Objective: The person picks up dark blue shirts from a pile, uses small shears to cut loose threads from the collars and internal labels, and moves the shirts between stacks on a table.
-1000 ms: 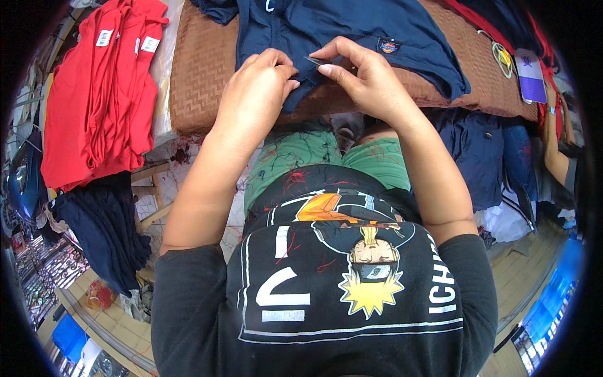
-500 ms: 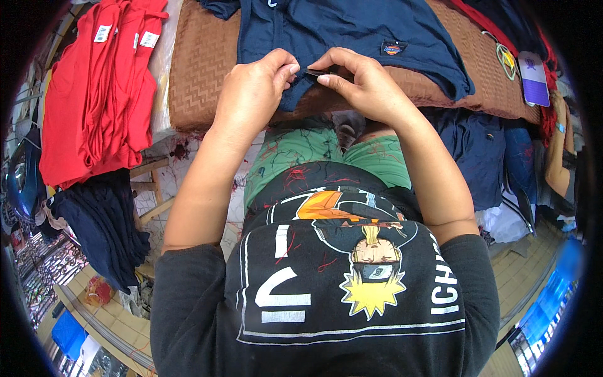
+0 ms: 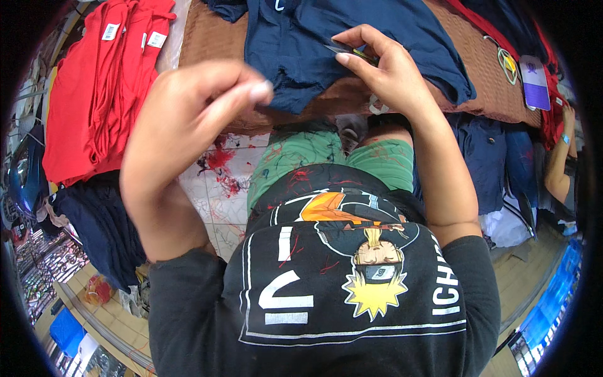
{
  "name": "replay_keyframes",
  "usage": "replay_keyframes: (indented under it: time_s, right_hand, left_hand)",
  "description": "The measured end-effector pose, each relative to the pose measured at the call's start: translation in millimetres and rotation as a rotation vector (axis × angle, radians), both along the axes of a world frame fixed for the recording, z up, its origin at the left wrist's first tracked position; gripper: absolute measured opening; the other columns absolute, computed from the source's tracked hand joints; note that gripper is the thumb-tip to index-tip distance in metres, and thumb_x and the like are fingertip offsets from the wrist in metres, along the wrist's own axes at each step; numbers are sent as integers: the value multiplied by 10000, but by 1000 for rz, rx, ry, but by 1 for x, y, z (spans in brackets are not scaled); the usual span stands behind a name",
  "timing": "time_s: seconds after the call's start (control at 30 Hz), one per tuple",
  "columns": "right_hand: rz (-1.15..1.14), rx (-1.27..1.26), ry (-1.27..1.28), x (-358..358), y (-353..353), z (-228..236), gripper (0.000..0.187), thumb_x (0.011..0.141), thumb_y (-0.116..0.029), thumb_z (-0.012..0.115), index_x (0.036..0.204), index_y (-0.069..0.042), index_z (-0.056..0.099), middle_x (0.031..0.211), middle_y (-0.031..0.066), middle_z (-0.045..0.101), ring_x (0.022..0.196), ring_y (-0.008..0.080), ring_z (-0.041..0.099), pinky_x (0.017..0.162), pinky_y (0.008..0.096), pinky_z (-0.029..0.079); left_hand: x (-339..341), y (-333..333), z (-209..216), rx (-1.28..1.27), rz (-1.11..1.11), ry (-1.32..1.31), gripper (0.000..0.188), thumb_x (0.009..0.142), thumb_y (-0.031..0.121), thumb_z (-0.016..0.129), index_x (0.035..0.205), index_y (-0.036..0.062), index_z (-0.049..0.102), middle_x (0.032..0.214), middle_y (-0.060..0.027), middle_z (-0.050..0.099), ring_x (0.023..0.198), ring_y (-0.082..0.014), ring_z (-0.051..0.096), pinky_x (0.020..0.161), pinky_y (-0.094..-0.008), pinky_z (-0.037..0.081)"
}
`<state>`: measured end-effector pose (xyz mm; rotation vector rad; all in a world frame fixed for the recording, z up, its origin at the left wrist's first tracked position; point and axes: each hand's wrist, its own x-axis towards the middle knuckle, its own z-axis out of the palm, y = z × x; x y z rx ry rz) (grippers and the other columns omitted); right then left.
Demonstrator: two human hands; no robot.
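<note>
Whereas half second ago both hands pinched navy hem together, left hand (image 3: pixel 188 119) now lifted off cloth, raised toward camera, blurred. Left thumb and forefinger tips pressed together; whether anything pinched between them, cannot tell. Right hand (image 3: pixel 386 69) stays on navy garment (image 3: pixel 352 31), thumb and forefinger nipping small dark blade-like tool (image 3: pixel 339 48) against fabric. Garment lies spread on brown quilted table cover (image 3: pixel 207 44), hem hanging over near edge. Red shirts (image 3: pixel 100 81) stacked just left.
</note>
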<state>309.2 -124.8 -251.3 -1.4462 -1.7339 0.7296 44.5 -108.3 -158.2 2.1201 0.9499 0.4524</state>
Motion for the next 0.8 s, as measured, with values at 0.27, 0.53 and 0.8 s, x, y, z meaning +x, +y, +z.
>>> replay_keyframes:
  time_s: [0.27, 0.53, 0.8]
  right_hand:
    - [1, 78, -166, -18, 2, -32, 297, 734, -199, 762, 955, -40, 642, 863, 135, 624, 823, 294, 623, 732, 378, 498]
    - [9, 18, -85, -8, 3, -36, 192, 798, -155, 707, 943, -37, 660, 906, 141, 648, 860, 297, 641, 769, 364, 501]
    - [90, -6, -22, -23, -5, -16, 161, 830, -71, 686, 974, -3, 666, 899, 96, 668, 873, 171, 643, 796, 285, 494]
  left_hand:
    - [45, 19, -122, 411, 200, 57, 278, 824, 158, 697, 1083, 63, 664, 988, -107, 662, 860, -269, 661, 763, -337, 514]
    - [-9, 25, -58, -120, 39, 276, 224, 940, 195, 584, 968, -5, 683, 901, -84, 694, 715, -147, 650, 659, -266, 496]
    - [29, 10, -73, 343, -3, -40, 143, 853, 38, 623, 984, 19, 680, 987, -111, 683, 926, -229, 666, 806, -313, 513]
